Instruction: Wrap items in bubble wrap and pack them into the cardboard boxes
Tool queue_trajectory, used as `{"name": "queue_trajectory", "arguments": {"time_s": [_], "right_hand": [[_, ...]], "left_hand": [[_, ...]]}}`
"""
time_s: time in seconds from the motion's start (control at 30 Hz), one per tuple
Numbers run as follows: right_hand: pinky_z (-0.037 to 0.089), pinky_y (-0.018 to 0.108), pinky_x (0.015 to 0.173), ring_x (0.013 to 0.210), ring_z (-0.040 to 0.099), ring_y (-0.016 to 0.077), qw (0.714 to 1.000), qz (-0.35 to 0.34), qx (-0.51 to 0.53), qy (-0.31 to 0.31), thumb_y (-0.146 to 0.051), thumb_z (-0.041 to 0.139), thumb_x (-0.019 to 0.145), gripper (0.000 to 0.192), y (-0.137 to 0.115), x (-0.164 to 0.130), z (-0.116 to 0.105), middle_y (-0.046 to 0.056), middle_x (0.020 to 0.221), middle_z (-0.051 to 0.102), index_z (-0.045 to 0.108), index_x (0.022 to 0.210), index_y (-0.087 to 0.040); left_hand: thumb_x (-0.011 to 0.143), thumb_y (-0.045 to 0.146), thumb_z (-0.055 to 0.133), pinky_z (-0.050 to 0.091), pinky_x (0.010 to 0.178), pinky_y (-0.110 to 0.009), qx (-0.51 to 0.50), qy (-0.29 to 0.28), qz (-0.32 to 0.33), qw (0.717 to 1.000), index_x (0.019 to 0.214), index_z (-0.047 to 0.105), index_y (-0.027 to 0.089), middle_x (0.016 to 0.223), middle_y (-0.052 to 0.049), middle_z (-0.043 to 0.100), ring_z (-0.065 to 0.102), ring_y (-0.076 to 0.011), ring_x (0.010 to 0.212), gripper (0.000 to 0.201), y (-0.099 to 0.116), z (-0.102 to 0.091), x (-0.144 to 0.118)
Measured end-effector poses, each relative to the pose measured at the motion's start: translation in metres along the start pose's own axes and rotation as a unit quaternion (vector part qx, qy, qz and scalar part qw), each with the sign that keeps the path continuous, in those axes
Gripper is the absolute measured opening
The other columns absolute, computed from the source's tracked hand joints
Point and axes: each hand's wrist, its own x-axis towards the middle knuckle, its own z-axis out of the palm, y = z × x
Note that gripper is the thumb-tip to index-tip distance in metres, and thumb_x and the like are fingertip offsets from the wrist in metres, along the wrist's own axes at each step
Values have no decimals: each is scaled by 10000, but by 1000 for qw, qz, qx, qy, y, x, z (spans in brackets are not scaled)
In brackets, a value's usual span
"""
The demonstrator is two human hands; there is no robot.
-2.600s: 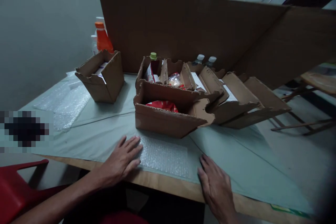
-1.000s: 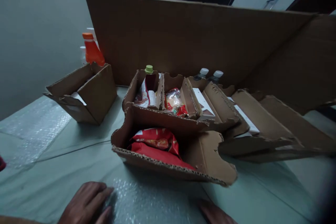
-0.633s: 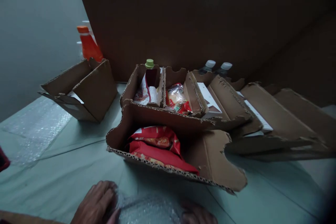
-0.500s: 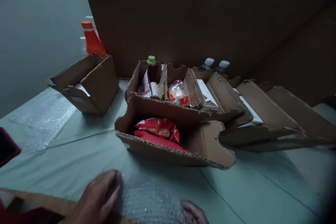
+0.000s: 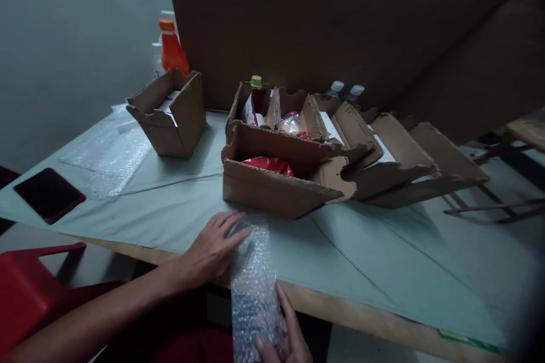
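A sheet of bubble wrap hangs bunched over the table's front edge. My right hand grips its lower end below the table. My left hand lies flat on the table with its fingers against the wrap's upper left side. Just behind stands an open cardboard box holding a red snack packet.
More open cardboard boxes and a separate one stand behind, with an orange bottle, a green-capped bottle and a tall cardboard sheet. A dark phone and more bubble wrap lie left. A red chair is at lower left.
The bubble wrap, flat on the table before, has been gathered and pulled toward me over the edge. My right hand dropped below the table holding it. The view has pulled back.
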Motion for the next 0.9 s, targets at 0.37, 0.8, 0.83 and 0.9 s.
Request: {"name": "queue_trajectory", "arguments": {"time_s": [0.37,0.8,0.83,0.9], "right_hand": [[467,231,431,507,589,124,989,96,111,2,-523,608,916,848,-28,-5,1,57,885,684,180,1577,-209],[588,331,822,921,709,204,944,-177,-277,25,-321,573,929,504,-40,70,3,106,1192,714,526,1415,-196],[587,334,803,886,708,204,936,-186,-295,41,-323,561,932,473,-39,74,6,105,1173,722,555,1387,-195],[583,354,795,856,705,214,917,-209,-333,67,-326,560,924,466,-35,78,12,100,1114,739,574,1370,-193]], "left_hand": [[871,98,499,518,941,-429,-227,32,-17,973,1167,638,198,1063,-101,740,654,-254,1075,342,60,18,-68],[891,190,543,565,785,-349,-265,69,-260,926,1397,515,181,988,-64,720,661,-196,831,507,57,23,-51],[891,179,538,557,769,-358,-221,83,-249,939,1407,505,186,910,-49,700,638,-200,795,517,57,25,-52],[901,165,530,540,769,-381,-138,112,-225,958,1437,466,203,872,-44,664,610,-217,798,541,58,25,-54]]}}
